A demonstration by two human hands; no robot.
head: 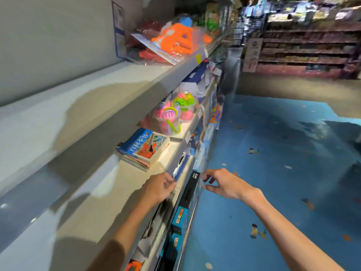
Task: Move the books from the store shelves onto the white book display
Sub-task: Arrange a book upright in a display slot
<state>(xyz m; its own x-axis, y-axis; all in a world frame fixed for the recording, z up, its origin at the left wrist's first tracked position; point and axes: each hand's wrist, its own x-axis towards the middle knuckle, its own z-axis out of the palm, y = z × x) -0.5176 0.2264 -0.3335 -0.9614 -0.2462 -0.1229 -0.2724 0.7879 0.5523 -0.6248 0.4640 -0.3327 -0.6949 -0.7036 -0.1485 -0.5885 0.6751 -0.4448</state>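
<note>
Books [143, 148] lie in a short flat stack on the middle store shelf [109, 184], left of centre in the frame, the top one showing a blue cover with orange artwork and pale lettering. Just beyond the stack, on the same shelf, stand clear tubs of pink and green toys [173, 114]. One level up, toward the upper middle of the frame, bagged orange plastic toys [173, 41] sit on the upper shelf [78, 106], whose near stretch shows bare grey-white board.

Both of the person's bare arms reach in from the bottom edge. The left hand [158, 187] is at the front lip of the middle shelf, below and to the right of the stack and not touching it; its fingers are curled near a small blue-and-white label [180, 169] on the shelf edge, but motion blur makes it impossible to say whether the grip is closed on anything. The right hand [224, 182] hovers just right of it, over the blue floor [283, 153], with thumb and fingers spread loosely and holding nothing.

Between and beneath the two hands, boxed toys [180, 216] in black and blue packaging line the lower shelf front. In the upper right of the frame, a further aisle of stocked shelves [304, 47] appears blurred.
</note>
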